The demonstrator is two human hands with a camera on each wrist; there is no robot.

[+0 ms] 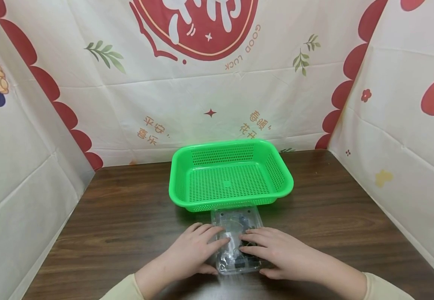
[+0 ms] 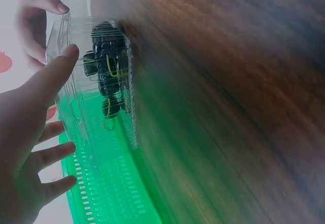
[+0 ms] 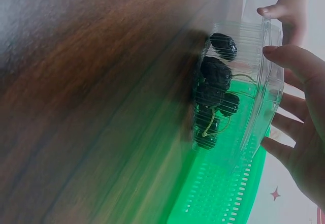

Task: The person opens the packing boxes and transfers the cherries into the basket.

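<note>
A clear plastic clamshell box [image 1: 235, 268] stands on the table with its lid down. Inside are several dark cherries [image 3: 216, 74] with thin green stems, seen through the side walls in both wrist views. My left hand [image 1: 195, 251] rests on the lid's left part, fingers spread, its thumb at the lid's edge in the left wrist view. On the right part lies my right hand [image 1: 278, 252], fingers loosely extended over the lid and thumb near the front right corner. Neither hand curls round the box. Under the fingers, part of the lid is hidden.
Just behind the box stands a green perforated plastic basket [image 1: 287, 183], with nothing visible in it. The dark wood table [image 1: 127, 208] is bordered by a printed white cloth [image 1: 187, 91] at the back and both sides.
</note>
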